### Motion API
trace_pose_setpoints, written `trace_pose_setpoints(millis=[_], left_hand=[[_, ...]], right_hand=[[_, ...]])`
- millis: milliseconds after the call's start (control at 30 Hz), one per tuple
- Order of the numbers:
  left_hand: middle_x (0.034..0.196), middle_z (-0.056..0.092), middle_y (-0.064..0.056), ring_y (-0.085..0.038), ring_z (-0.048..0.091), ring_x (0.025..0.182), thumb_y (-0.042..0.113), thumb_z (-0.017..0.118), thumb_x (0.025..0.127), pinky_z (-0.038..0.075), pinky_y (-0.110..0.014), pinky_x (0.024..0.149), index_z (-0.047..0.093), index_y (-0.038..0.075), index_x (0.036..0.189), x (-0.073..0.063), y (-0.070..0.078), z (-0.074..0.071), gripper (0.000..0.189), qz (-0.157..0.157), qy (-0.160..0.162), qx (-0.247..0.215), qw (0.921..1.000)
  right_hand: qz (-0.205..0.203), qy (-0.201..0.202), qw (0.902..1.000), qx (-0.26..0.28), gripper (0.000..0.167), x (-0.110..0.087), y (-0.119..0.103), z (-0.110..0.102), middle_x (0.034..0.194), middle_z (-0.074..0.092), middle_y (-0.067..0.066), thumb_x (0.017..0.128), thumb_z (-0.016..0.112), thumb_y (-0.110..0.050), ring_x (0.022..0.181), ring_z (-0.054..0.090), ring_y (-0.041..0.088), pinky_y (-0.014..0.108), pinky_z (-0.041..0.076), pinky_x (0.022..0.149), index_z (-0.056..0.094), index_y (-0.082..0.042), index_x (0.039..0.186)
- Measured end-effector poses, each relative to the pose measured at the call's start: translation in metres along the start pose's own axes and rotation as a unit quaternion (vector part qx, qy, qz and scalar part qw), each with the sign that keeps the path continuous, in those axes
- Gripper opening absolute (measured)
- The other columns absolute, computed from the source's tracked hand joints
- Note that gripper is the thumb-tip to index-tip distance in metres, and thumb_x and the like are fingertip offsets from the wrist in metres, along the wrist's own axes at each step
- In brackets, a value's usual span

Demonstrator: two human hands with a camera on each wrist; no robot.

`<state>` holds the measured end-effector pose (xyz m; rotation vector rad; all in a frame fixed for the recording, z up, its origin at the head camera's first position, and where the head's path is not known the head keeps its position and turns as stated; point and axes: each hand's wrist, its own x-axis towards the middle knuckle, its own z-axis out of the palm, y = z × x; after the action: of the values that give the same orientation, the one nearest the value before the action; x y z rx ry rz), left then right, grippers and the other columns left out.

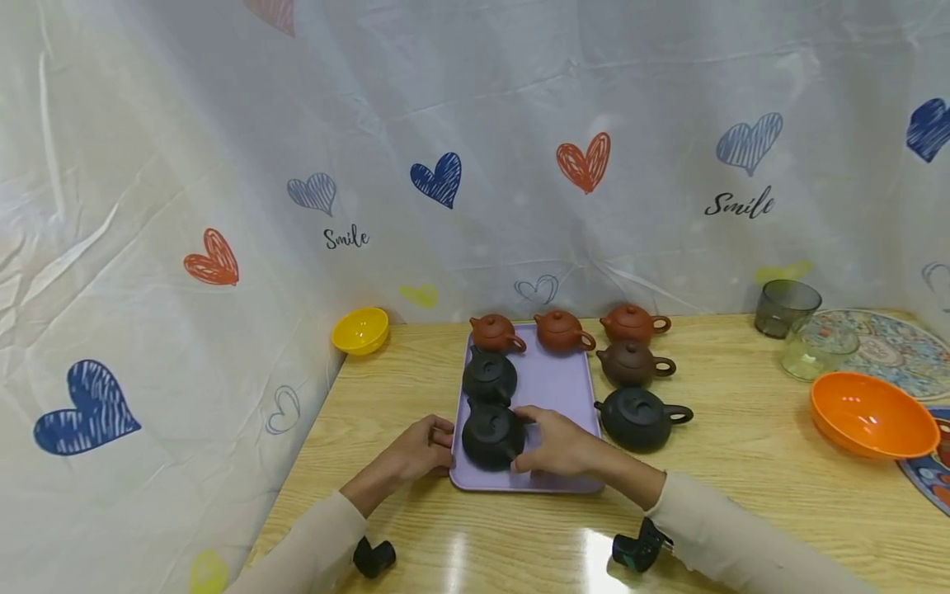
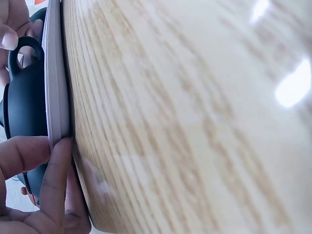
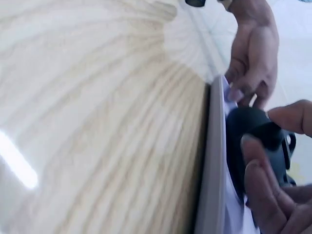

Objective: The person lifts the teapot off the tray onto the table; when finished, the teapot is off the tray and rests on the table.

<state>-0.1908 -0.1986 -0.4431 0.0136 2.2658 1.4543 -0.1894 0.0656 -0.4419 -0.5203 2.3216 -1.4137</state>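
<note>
The near black teapot [image 1: 493, 433] is sitting on the lilac tray [image 1: 551, 384], in its near left part. The right hand [image 1: 560, 445] is holding this teapot from its right side, thumb and fingers curling about the handle end. The left hand [image 1: 418, 450] is gripping the tray's left rim near the front corner, its fingers pinching the edge. A second black teapot [image 1: 490, 375] is standing directly behind the first. Two reddish-brown teapots, one at left [image 1: 491, 332] and one at right [image 1: 560, 330], are occupying the tray's far end.

On the bench [image 1: 386, 375], right of the tray, three teapots are forming a column: a reddish-brown one [image 1: 627, 322] farthest, a dark brown one [image 1: 627, 361] between, a large black one [image 1: 632, 419] nearest. A yellow bowl [image 1: 361, 332] is resting at the far left. Farther right, an orange bowl [image 1: 872, 412], a grey glass [image 1: 779, 313] and a clear glass [image 1: 809, 353] are standing near a patterned round mat [image 1: 898, 351]. A heart-printed curtain [image 1: 505, 99] is hanging behind.
</note>
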Motion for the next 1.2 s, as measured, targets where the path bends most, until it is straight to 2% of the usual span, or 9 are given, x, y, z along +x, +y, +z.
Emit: trace_pose_setpoints(millis=[100,133,300,467,733,1000,1200], left_hand=[[0.112,0.054,-0.018,-0.022,0.059,0.092,-0.004,0.067,0.082,0.059,-0.035,0.079,0.046,-0.007,0.132,0.0,0.0,0.0,0.054,0.001,0.001,-0.001,1.0],[0.112,0.054,-0.018,-0.022,0.059,0.092,-0.004,0.067,0.081,0.059,-0.035,0.079,0.046,-0.007,0.131,0.001,-0.001,0.0,0.054,0.001,0.002,-0.001,1.0],[0.111,0.054,-0.018,-0.022,0.059,0.091,-0.005,0.066,0.081,0.059,-0.035,0.079,0.046,-0.008,0.131,0.001,-0.002,0.001,0.055,0.003,0.0,-0.003,1.0],[0.11,0.055,-0.018,-0.022,0.06,0.09,-0.006,0.066,0.08,0.06,-0.036,0.078,0.045,-0.009,0.13,0.001,-0.002,0.002,0.055,0.01,0.001,-0.004,0.9999],[0.109,0.055,-0.019,-0.022,0.06,0.089,-0.008,0.066,0.078,0.06,-0.036,0.077,0.046,-0.009,0.13,0.0,-0.002,0.002,0.055,0.014,0.005,-0.008,0.9999],[0.11,0.055,-0.017,-0.021,0.06,0.09,-0.006,0.067,0.08,0.06,-0.035,0.078,0.045,-0.008,0.13,0.001,-0.003,0.0,0.055,0.008,-0.002,-0.004,1.0],[0.111,0.055,-0.018,-0.021,0.061,0.09,-0.006,0.067,0.08,0.06,-0.034,0.077,0.046,-0.008,0.13,0.001,-0.003,0.0,0.055,0.008,0.0,-0.003,1.0]], right_hand=[[-0.014,-0.035,0.999,0.026,0.08,-0.003,0.003,-0.011,0.143,0.048,0.03,0.076,0.08,-0.006,0.057,0.067,0.02,0.032,0.058,0.057,0.043,0.007,0.146],[-0.015,-0.042,0.9986,0.027,0.078,-0.003,0.004,-0.015,0.143,0.048,0.029,0.077,0.078,-0.005,0.055,0.066,0.019,0.031,0.057,0.055,0.044,0.006,0.146],[-0.021,-0.06,0.998,0.008,0.068,-0.007,0.007,-0.031,0.141,0.053,0.025,0.08,0.074,-0.005,0.057,0.066,0.018,0.031,0.053,0.053,0.051,0.001,0.143],[-0.024,-0.05,0.9984,0.009,0.055,-0.01,0.013,-0.038,0.134,0.058,0.026,0.082,0.072,-0.006,0.06,0.067,0.019,0.033,0.056,0.055,0.058,0.002,0.135],[-0.032,-0.002,0.9994,0.01,0.037,-0.01,0.019,-0.036,0.105,0.062,0.013,0.087,0.069,-0.008,0.062,0.064,0.017,0.03,0.052,0.049,0.062,0.0,0.122],[-0.039,0.001,0.9988,0.03,0.033,-0.009,0.022,-0.034,0.09,0.066,0.009,0.089,0.073,-0.015,0.063,0.067,0.02,0.031,0.053,0.049,0.063,0.001,0.117],[-0.031,0.011,0.9988,0.037,0.026,-0.01,0.022,-0.032,0.084,0.065,0.006,0.088,0.076,-0.018,0.067,0.066,0.017,0.031,0.052,0.049,0.064,-0.001,0.103]])
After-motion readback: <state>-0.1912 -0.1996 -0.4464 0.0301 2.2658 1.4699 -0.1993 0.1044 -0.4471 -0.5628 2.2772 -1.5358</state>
